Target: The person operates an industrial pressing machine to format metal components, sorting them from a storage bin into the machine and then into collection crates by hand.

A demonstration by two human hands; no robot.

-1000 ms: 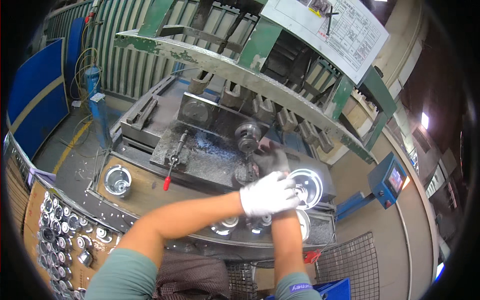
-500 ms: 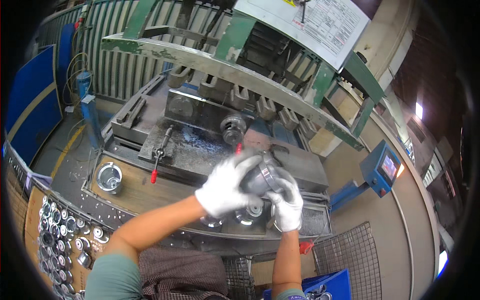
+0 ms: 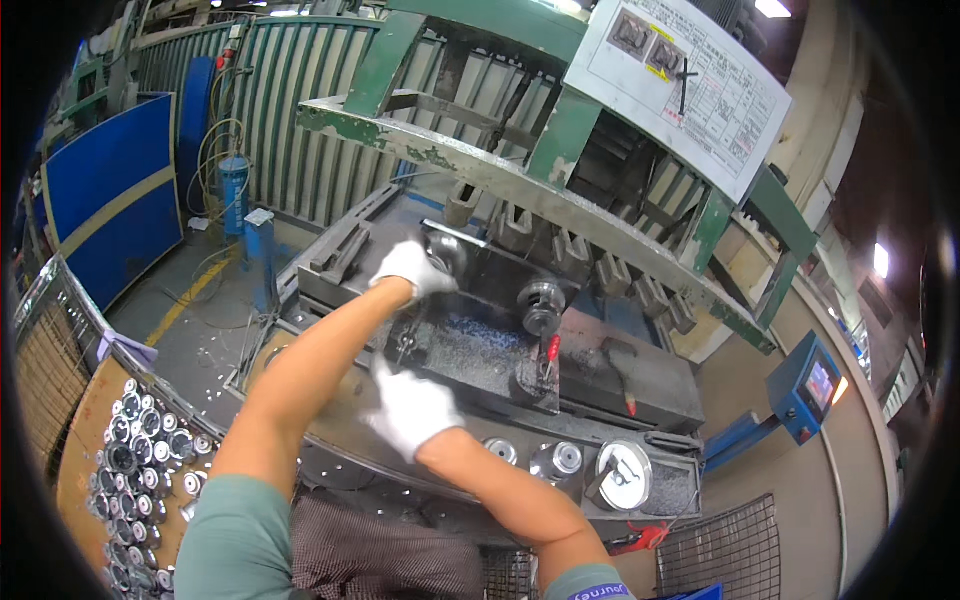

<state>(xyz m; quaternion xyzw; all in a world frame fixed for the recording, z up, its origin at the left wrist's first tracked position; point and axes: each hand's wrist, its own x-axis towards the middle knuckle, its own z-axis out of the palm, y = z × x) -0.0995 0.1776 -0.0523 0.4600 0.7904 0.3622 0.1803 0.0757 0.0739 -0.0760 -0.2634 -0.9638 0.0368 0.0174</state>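
My gloved left hand (image 3: 414,268) is at the left side of the machine bed. Its fingers curl around the edge of a round metal housing (image 3: 447,252), set against the upright fixture plate (image 3: 500,268). Lower down, my gloved right hand (image 3: 415,408) is spread, one finger pointing up, close to the left toggle clamp (image 3: 405,343). Nothing shows in it, and the clamp's red grip is hidden. Right of the housing, a stepped round metal piece (image 3: 542,305) sticks out of the plate. Below that piece stands another clamp with a red handle (image 3: 554,348).
Metal cups (image 3: 562,460) and a round tub (image 3: 624,476) with a tool in it stand along the front ledge. Several metal parts (image 3: 135,480) lie on cardboard at left. A green frame (image 3: 560,140) crosses above the bed; a blue screen box (image 3: 805,388) stands at right.
The housing has moved from between both hands onto the left side of the fixture, with my left hand. My right hand has gone left and let go. The view has shifted too.
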